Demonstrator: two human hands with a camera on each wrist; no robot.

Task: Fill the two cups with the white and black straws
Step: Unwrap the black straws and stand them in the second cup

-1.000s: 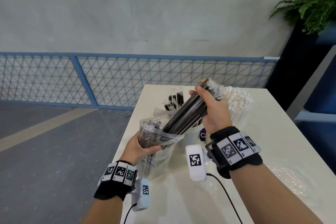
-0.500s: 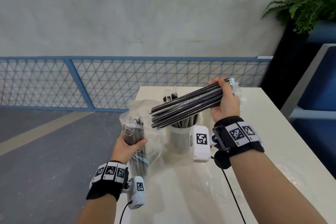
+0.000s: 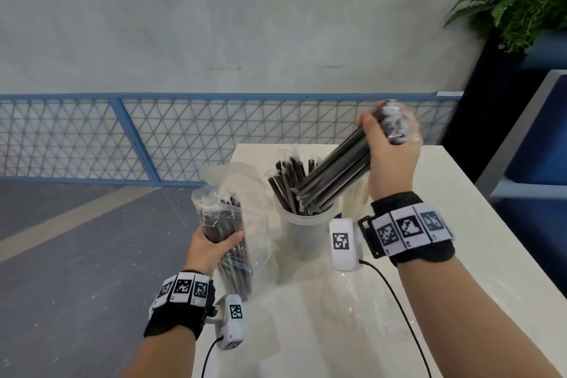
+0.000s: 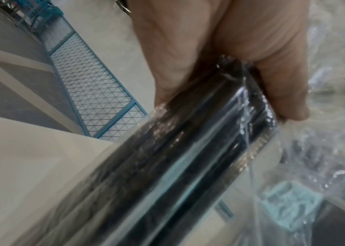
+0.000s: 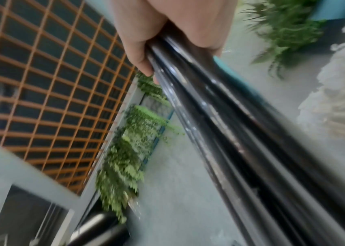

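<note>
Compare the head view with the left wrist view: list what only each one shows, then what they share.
Only the head view: the right hand gripping a bundle of black straws tilted into the cup, the white table, both wristbands.

Only the left wrist view: a close, blurred look at the fingers wrapped round the plastic.

Both: the left hand gripping the plastic bag of black straws, and the blue mesh fence.

A bundle of black straws [image 3: 333,175] slanted down with its lower ends in a translucent cup [image 3: 302,232] on the tabletop [image 3: 460,255], which already held black straws. More black straws stood in a clear plastic bag [image 3: 227,230] left of it, white straws [image 5: 344,99] behind.
</note>
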